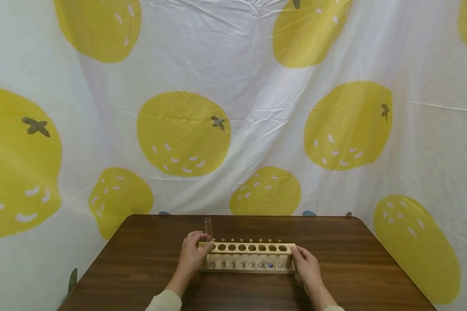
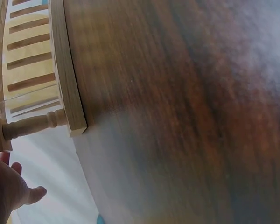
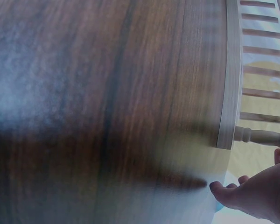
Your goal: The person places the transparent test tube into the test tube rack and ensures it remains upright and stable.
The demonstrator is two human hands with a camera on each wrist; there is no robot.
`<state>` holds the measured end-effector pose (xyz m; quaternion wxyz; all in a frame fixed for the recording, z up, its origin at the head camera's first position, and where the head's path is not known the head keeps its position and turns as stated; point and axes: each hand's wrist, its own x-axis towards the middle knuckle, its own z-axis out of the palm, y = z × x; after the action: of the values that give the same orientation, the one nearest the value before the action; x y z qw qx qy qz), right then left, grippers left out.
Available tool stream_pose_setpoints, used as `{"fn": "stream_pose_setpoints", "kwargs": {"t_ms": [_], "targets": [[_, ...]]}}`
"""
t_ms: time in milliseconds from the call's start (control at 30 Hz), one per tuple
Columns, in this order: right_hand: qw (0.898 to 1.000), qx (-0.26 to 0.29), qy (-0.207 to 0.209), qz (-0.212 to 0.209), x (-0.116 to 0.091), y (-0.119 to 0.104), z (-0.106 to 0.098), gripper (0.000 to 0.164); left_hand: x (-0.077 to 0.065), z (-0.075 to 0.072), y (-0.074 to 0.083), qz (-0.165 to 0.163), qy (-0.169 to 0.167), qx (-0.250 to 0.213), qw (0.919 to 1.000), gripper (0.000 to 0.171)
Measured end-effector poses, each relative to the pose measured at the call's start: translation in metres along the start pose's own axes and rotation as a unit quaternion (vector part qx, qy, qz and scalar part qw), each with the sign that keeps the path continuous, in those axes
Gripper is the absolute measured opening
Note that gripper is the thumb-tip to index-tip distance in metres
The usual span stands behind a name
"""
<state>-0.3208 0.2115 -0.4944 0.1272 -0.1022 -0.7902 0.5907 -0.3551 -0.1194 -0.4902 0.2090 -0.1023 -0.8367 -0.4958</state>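
A wooden test tube rack [image 1: 253,270] stands on the table, with a row of round holes along its top board. At its left end, a clear glass test tube [image 1: 208,226] rises upright above the board. My left hand [image 1: 192,252] holds that end of the rack, thumb at the top board and fingers beside the tube. At the opposite end, my right hand [image 1: 306,264] grips the top board's corner between thumb and fingers. Both wrist views show the rack's turned end posts, with the left hand [image 2: 9,189] and right hand [image 3: 259,191] close by.
The dark wood-grain table [image 1: 140,259] has rounded far corners. Behind it hangs a white curtain [image 1: 257,108] printed with yellow fruit. Short wooden pegs [image 1: 251,240] line the rack's back, and a small blue spot [image 1: 270,265] shows on its lower board.
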Motion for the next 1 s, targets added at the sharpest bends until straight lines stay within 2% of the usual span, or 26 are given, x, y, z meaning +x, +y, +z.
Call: {"fn": "stream_pose_setpoints", "kwargs": {"t_ms": [400, 633, 833, 1000], "targets": [[1.000, 0.008, -0.002, -0.001, 0.002, -0.001, 0.003, 0.057, 0.003, -0.003, -0.003, 0.005, -0.009, 0.013, 0.9999, 0.015], [1.000, 0.017, -0.006, -0.007, 0.003, 0.001, 0.002, 0.059, 0.002, -0.007, -0.006, -0.002, -0.017, 0.022, 0.9996, 0.026], [1.000, 0.016, -0.020, -0.002, 0.004, 0.002, -0.003, 0.063, 0.003, -0.019, -0.012, -0.001, -0.020, 0.035, 0.9992, 0.028], [0.999, 0.019, -0.032, 0.001, 0.005, 0.001, -0.012, 0.072, 0.009, -0.035, -0.019, 0.009, -0.015, 0.077, 0.9969, 0.028]]}}
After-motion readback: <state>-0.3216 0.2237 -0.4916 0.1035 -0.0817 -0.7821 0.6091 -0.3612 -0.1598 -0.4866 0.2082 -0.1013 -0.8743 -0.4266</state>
